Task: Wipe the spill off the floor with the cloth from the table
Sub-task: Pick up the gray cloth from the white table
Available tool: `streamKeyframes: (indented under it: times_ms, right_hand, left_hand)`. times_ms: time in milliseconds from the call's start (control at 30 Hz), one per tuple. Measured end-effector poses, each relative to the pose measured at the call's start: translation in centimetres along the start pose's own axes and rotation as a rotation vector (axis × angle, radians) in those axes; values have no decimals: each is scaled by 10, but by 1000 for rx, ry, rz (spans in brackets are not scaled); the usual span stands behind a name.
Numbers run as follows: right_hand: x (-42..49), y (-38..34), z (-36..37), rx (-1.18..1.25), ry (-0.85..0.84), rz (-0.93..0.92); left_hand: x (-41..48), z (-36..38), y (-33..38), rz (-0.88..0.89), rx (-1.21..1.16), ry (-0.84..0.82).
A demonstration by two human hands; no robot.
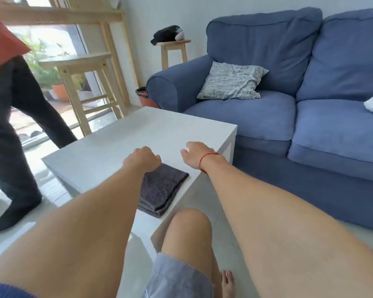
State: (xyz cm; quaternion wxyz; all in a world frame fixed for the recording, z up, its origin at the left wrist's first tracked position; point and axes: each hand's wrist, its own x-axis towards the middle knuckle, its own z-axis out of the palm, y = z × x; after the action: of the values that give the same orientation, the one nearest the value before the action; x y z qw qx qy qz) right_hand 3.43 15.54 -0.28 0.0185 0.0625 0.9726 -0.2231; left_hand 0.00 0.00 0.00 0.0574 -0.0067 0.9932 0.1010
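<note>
L hand [143,158] over folded cloth [160,190] on worktop [108,147], fingers curled; can't tell if gripping. R hand [193,154] loose, empty. Risk: cloth unfolds, drags off edge.

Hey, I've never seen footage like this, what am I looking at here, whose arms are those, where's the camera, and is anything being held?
There is no machine here. The single picture comes from a wide-angle camera worn on a person's head, looking forward and down, so the two bare arms reaching in from the bottom are the wearer's own.

In front of them is a white table. The only thing on it is a folded dark grey cloth, lying near the edge closest to the wearer.

The left hand is curled at the far end of the cloth; whether it has gripped the cloth cannot be told. The right hand, with a red string at the wrist, hovers open over the table and holds nothing.

Behind is a blue sofa with a striped cushion. Another person's legs are at the left. No spill is visible.
</note>
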Motion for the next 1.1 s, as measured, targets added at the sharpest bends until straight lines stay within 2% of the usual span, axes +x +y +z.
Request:
streamKeyframes:
  times_ms: [133,300,433,667,833,967,1100]
  right_hand:
    - [-4,-12,29,-102,-186,0]
    - [2,-14,42,-174,-170,-35]
    - [6,-16,41,-17,-198,19]
    - [3,-1,12,453,-16,185]
    - [-3,29,-24,670,230,326]
    - [-33,49,-66,826,366,383]
    - [-70,85,-105,988,476,412]
  left_hand:
    - [-2,15,-27,-50,70,-111]
    - [1,26,-36,-51,26,-92]
    - [1,29,-24,-44,30,-145]
    - [-6,18,12,45,-259,45]
    - [-15,6,72,171,-390,131]
    - [-35,-4,123,274,-563,174]
    - [-57,-6,168,367,-706,124]
